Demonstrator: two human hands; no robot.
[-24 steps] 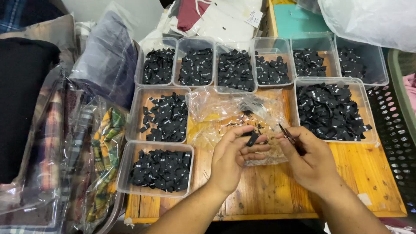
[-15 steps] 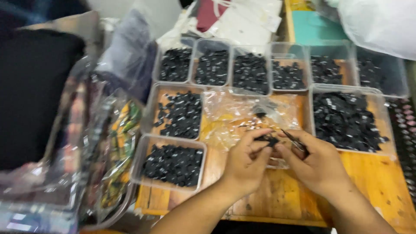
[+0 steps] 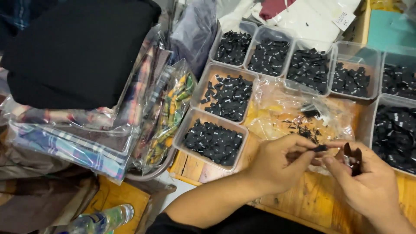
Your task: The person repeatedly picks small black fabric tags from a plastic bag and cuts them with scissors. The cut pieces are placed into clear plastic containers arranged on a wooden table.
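Two hands meeting over the wooden counter [image 3: 303,208], low and right of centre. Small black tag [image 3: 320,148] pinched between them, just in front of the clear bag [image 3: 281,112]. Long axis roughly level, running left to right, one end toward each hand; too small to tell more.

Left hand [image 3: 277,167] reaching in from the lower left, forearm slanted up to the right, back of the hand toward the camera, fingers curled, grip clamped on the tag's left end between thumb and forefinger. Right hand [image 3: 368,182] coming from the lower right, knuckles up, forefinger and thumb closed on the tag's right end. Dark snips [image 3: 353,156] tucked in the same right hand, standing up between its fingers, tips upward.

Several clear plastic tubs on the counter, all holding heaps of small black tags. Nearest tub [image 3: 212,141] just left of the left hand, fairly full. Second tub [image 3: 227,95] behind it, thinner layer, base showing through. Back row of tubs [image 3: 310,67] along the far edge, each part filled. Large tub [image 3: 396,132] at the right edge, just beyond the right hand, densely filled. Loose black scraps on the bag.

Bagged folded fabrics [image 3: 86,130] stacked at the left, a black cloth [image 3: 78,47] on top. Plastic bottle [image 3: 104,219] low at the left.
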